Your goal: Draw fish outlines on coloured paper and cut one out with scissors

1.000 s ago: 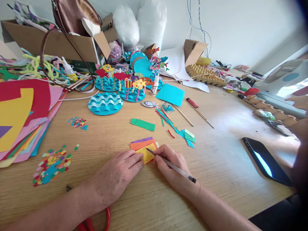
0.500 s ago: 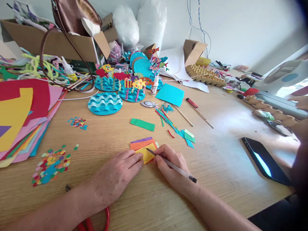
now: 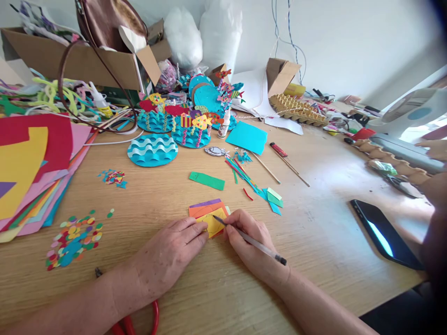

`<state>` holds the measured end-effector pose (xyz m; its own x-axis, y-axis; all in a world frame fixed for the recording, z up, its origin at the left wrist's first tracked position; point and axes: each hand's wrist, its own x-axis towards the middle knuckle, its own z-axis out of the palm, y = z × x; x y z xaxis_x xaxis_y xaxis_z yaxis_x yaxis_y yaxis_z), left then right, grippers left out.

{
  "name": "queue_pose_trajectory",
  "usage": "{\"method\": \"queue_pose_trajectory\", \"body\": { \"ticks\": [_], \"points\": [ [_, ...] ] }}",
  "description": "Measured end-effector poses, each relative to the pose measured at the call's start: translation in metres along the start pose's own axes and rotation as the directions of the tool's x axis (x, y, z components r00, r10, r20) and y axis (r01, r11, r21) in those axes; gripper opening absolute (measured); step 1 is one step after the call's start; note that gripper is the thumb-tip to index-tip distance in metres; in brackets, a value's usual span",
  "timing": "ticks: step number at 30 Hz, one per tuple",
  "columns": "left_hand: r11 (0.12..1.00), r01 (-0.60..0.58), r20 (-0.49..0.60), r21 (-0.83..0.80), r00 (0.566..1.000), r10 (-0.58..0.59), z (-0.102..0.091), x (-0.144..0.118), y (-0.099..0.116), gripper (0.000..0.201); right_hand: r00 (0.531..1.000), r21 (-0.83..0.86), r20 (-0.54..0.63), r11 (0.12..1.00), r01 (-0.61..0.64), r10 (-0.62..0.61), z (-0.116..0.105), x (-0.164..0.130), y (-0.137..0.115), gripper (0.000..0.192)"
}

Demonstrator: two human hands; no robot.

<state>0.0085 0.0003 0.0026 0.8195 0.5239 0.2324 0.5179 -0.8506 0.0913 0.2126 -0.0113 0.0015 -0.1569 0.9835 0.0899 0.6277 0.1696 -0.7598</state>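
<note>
My right hand (image 3: 253, 244) grips a pen (image 3: 260, 245) with a clear barrel and a dark end cap. Its tip rests on a small yellow piece of paper (image 3: 215, 223) bearing thin drawn outlines. My left hand (image 3: 176, 249) has its fingers together at the left edge of that paper, pinning it to the table. Under the yellow piece stick out orange paper (image 3: 199, 211) and purple paper (image 3: 206, 203). A green paper strip (image 3: 206, 181) lies beyond. Below my left forearm show the red handles of a tool (image 3: 155, 316), partly hidden.
Punched paper dots (image 3: 75, 242) and coloured sheets (image 3: 52, 186) lie left. Behind stand blue wave discs (image 3: 152, 151) with paper fish and a glue bottle (image 3: 224, 124). Paper scraps (image 3: 274, 197) and a phone (image 3: 384, 232) are to the right; another person's hand (image 3: 436, 146) shows at the far right.
The pen has shifted very slightly in my right hand, its back end a touch lower and farther left-to-right. My left hand stays in place.
</note>
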Motion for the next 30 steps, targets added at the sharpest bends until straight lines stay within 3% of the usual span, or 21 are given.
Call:
{"method": "queue_pose_trajectory", "body": {
  "ticks": [16, 30],
  "points": [
    [1.000, 0.016, 0.029, -0.002, 0.999, -0.016, -0.0022, 0.0013, 0.0010, 0.035, 1.000, -0.006, -0.031, 1.000, -0.006, 0.005, -0.0006, 0.0004, -0.0011, 0.008],
    [1.000, 0.003, -0.009, -0.007, 1.000, -0.003, -0.0003, 0.0003, 0.0004, 0.036, 0.999, 0.020, -0.027, 0.999, -0.029, 0.029, -0.0001, -0.0003, 0.0013, 0.008]
  ]
}}
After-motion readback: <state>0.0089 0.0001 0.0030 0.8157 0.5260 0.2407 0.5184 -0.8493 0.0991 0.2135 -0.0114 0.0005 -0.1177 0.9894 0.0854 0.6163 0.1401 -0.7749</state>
